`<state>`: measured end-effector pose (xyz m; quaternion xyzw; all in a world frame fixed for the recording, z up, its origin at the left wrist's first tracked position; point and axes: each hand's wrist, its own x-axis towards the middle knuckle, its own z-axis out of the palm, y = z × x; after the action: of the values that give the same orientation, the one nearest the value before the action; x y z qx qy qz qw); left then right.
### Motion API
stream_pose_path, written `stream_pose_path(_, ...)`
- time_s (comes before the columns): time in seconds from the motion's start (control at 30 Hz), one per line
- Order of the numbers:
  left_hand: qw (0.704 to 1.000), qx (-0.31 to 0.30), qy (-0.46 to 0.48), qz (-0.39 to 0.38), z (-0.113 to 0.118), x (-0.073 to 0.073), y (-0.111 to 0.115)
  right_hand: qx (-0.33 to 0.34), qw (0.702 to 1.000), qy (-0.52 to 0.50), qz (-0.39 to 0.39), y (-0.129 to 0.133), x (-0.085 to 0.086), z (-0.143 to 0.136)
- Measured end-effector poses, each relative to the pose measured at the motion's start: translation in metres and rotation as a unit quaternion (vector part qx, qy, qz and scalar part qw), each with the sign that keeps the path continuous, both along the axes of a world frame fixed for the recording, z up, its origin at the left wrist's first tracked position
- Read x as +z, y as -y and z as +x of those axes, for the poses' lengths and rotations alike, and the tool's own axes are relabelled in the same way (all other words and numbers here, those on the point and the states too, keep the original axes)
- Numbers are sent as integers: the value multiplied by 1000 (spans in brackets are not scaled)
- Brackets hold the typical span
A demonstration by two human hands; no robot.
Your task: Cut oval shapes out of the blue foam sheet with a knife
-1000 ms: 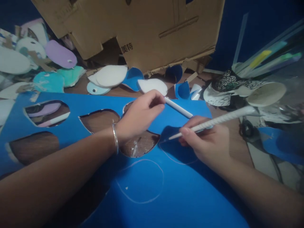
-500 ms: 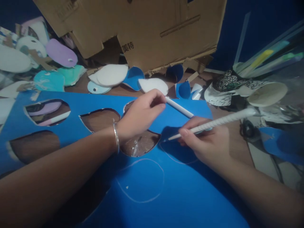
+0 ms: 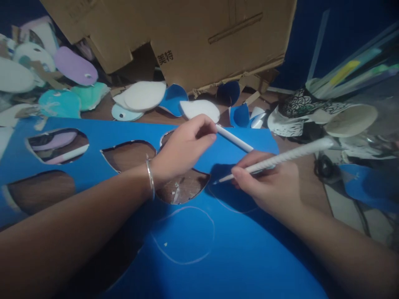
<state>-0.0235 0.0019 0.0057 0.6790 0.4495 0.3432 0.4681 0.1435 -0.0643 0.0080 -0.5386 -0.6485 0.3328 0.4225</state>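
Observation:
A blue sheet [image 3: 249, 249] with several cut-out holes and pale drawn outlines lies across the table. My right hand [image 3: 264, 178] is closed on a white twisted pen [image 3: 286, 155], its tip at the sheet beside a curved line, right of a hole. My left hand [image 3: 187, 145] is closed at the far end of a white stick [image 3: 235, 139], its thumb and forefinger pinched together. The stick slants across the sheet toward my right hand. A rounded outline [image 3: 214, 232] is drawn nearer to me, with a small white scrap inside it.
Cut cardboard [image 3: 199, 41] stands at the back. White fish-like shapes [image 3: 141, 96], a purple one [image 3: 75, 66] and teal ones [image 3: 59, 104] lie at the left and behind the sheet. Black-and-white cups [image 3: 286, 122], pens and a blue piece [image 3: 368, 187] are at the right.
The view has shifted slightly. My right hand and the pen tip have moved a little left, while my left hand keeps its place on the stick.

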Motion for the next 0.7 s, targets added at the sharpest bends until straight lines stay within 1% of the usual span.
stream_pose_path(0.3, 1000, 2, 0, 7, 1, 0, 1, 5, 1000, 4, -10, -1, 0, 0)
stream_pose_path(0.5, 1000, 7, -5, 13, 1, 0, 1, 8, 1000, 5, -3, -1, 1, -1)
stream_pose_path(0.7, 1000, 4, -13, 11, 1, 0, 0, -2, 1000, 26, -8, 0, 2, -1)
